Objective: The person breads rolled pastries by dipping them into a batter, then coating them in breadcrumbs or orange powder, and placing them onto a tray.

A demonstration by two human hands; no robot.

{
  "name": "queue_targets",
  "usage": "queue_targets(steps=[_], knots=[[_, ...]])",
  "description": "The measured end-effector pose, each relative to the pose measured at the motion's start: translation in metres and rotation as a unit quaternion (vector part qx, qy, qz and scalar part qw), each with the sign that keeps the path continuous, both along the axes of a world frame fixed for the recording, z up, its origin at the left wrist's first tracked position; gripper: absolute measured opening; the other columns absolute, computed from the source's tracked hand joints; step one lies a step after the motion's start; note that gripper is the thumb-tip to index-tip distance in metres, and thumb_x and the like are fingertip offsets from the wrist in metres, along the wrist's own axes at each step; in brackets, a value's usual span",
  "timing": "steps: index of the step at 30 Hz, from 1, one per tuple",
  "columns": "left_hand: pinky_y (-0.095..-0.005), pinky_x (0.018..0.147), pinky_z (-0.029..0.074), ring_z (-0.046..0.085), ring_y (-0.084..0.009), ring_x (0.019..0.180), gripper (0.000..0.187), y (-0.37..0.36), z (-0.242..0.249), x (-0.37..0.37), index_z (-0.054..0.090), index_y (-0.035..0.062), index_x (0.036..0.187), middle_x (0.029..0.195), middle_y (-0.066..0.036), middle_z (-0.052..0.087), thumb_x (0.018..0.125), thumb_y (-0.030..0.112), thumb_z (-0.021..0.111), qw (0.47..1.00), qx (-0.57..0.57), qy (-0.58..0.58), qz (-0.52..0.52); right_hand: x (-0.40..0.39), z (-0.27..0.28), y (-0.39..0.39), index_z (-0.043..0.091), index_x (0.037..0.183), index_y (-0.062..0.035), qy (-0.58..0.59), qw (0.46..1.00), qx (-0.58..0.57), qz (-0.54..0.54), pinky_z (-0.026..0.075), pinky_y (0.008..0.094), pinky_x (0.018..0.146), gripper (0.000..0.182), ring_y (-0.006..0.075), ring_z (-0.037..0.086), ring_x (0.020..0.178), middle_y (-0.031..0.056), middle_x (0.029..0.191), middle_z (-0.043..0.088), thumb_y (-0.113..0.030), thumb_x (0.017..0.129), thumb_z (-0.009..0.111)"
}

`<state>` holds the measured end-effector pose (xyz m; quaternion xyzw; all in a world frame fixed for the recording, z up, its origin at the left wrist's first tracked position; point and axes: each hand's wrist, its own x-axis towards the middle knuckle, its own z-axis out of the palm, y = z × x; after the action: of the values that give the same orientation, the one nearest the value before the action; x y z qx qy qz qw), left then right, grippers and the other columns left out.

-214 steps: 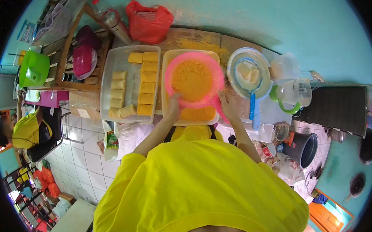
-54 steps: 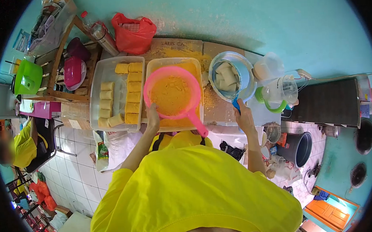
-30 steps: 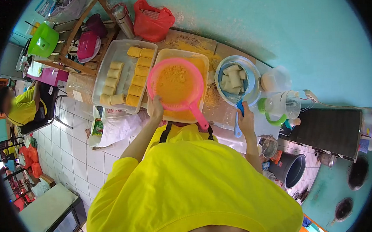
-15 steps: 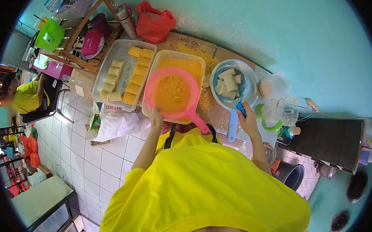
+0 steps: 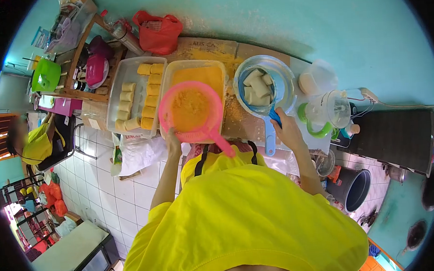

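My left hand [image 5: 174, 143] is closed on the near left rim of a pink sieve [image 5: 218, 137], which holds orange-yellow crumbs. Below the sieve is a cream tub [image 5: 222, 91] with orange powder [image 5: 197, 75] spread inside. On the right, my right hand [image 5: 289, 131] is wrapped round the blue handle of a utensil [image 5: 275, 116]; its working end reaches in among the rolls. Several pale rolls [image 5: 259, 86] lie in a blue strainer [image 5: 270, 138] set over a light-blue basin [image 5: 290, 70].
A clear container [image 5: 113, 103] at the left holds pale rolls and powder-coated ones. Orange powder is scattered on the cardboard [image 5: 236, 127]. A red bag [image 5: 158, 34] and a steel flask [image 5: 128, 41] stand behind; a clear jug [image 5: 329, 109] is at right. A seated person [image 5: 39, 143] is far left.
The camera view has shifted, so the table appears farther left. My right hand has pushed the blue utensil farther toward the rolls, which lie differently. My left hand still grips the sieve.
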<state>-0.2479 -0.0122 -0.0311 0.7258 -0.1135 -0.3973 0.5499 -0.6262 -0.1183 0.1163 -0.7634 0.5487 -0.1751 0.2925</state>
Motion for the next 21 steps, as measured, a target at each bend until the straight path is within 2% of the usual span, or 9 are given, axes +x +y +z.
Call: queue_targets(steps=[3, 6, 8, 10, 12, 15, 17, 18, 21], knots=[[-0.0386, 0.069, 0.052, 0.055, -0.0251, 0.085, 0.038, -0.008, 0.012, 0.006, 0.044, 0.0037, 0.113, 0.104, -0.010, 0.053, 0.079, 0.019, 0.043, 0.989, -0.064, 0.123, 0.054, 0.005, 0.012, -0.001, 0.047, 0.103, -0.0032, 0.034, 0.999, 0.015, -0.004, 0.041, 0.0473, 0.061, 0.024, 0.0435, 0.056, 0.072, 0.0242, 0.075, 0.057, -0.010, 0.085, 0.060], [-0.0451, 0.081, 0.051, 0.056, -0.0255, 0.097, 0.035, -0.016, 0.034, -0.006, 0.044, 0.0087, 0.113, 0.113, -0.010, 0.051, 0.084, 0.027, 0.041, 0.987, 0.016, 0.134, 0.085, 0.003, 0.007, -0.003, 0.046, 0.109, -0.0050, 0.012, 0.999, 0.031, -0.005, 0.042, 0.0517, 0.064, 0.028, 0.0445, 0.058, 0.078, 0.0255, 0.079, 0.060, -0.013, 0.085, 0.059], [-0.0459, 0.079, 0.051, 0.057, -0.0245, 0.094, 0.036, -0.014, 0.038, -0.019, 0.044, 0.0100, 0.115, 0.110, -0.009, 0.051, 0.084, 0.027, 0.040, 0.999, -0.039, -0.001, 0.018, -0.002, 0.000, -0.005, 0.047, 0.108, -0.0045, -0.024, 0.999, 0.021, -0.005, 0.043, 0.0493, 0.062, 0.028, 0.0432, 0.059, 0.075, 0.0248, 0.077, 0.059, -0.011, 0.084, 0.060], [-0.0467, 0.078, 0.051, 0.057, -0.0236, 0.092, 0.038, -0.018, 0.037, -0.014, 0.043, 0.0109, 0.118, 0.107, -0.007, 0.051, 0.083, 0.027, 0.041, 0.998, -0.053, -0.004, 0.029, -0.009, -0.006, -0.009, 0.048, 0.105, -0.0038, -0.076, 0.996, 0.025, -0.026, 0.043, 0.0423, 0.056, 0.025, 0.0353, 0.060, 0.065, 0.0202, 0.072, 0.060, -0.009, 0.084, 0.060], [-0.0476, 0.077, 0.050, 0.056, -0.0228, 0.091, 0.041, -0.018, 0.022, 0.000, 0.042, 0.0115, 0.121, 0.104, -0.006, 0.052, 0.083, 0.027, 0.041, 0.985, -0.022, 0.130, 0.114, -0.014, -0.007, -0.009, 0.048, 0.101, -0.0036, -0.130, 0.987, 0.074, -0.058, 0.041, 0.0345, 0.050, 0.021, 0.0257, 0.057, 0.055, 0.0145, 0.067, 0.059, -0.009, 0.085, 0.060], [-0.0474, 0.076, 0.050, 0.057, -0.0228, 0.091, 0.042, -0.011, -0.010, 0.000, 0.042, 0.0108, 0.121, 0.103, -0.006, 0.052, 0.082, 0.028, 0.042, 0.995, -0.063, 0.012, 0.076, -0.016, -0.002, -0.010, 0.046, 0.097, -0.0046, -0.220, 0.951, 0.191, -0.105, 0.035, 0.0238, 0.043, 0.015, 0.0112, 0.049, 0.046, 0.0058, 0.062, 0.054, -0.009, 0.088, 0.058], [-0.0379, 0.079, 0.047, 0.053, -0.0223, 0.094, 0.046, -0.005, -0.019, 0.007, 0.043, 0.0062, 0.122, 0.105, -0.007, 0.052, 0.077, 0.018, 0.044, 0.995, -0.066, 0.033, 0.065, -0.010, 0.007, -0.011, 0.044, 0.096, -0.0060, -0.299, 0.914, 0.250, -0.114, 0.032, 0.0194, 0.040, 0.013, 0.0049, 0.043, 0.044, 0.0021, 0.062, 0.051, -0.009, 0.090, 0.055], [-0.0332, 0.081, 0.045, 0.051, -0.0220, 0.096, 0.048, -0.002, -0.020, 0.010, 0.044, 0.0038, 0.122, 0.106, -0.008, 0.052, 0.075, 0.014, 0.045, 0.995, -0.067, 0.043, 0.057, -0.008, 0.012, -0.012, 0.042, 0.098, -0.0064, -0.335, 0.894, 0.278, -0.107, 0.032, 0.0194, 0.039, 0.014, 0.0050, 0.042, 0.043, 0.0030, 0.063, 0.051, -0.009, 0.091, 0.054], [-0.0438, 0.075, 0.052, 0.058, -0.0212, 0.090, 0.039, -0.015, 0.038, -0.002, 0.042, 0.0094, 0.115, 0.099, -0.006, 0.054, 0.080, 0.026, 0.042, 0.978, -0.019, 0.154, 0.142, -0.005, 0.028, -0.011, 0.038, 0.102, -0.0075, -0.420, 0.834, 0.346, -0.093, 0.031, 0.0196, 0.036, 0.015, 0.0052, 0.040, 0.040, 0.0054, 0.067, 0.051, -0.008, 0.093, 0.050]])
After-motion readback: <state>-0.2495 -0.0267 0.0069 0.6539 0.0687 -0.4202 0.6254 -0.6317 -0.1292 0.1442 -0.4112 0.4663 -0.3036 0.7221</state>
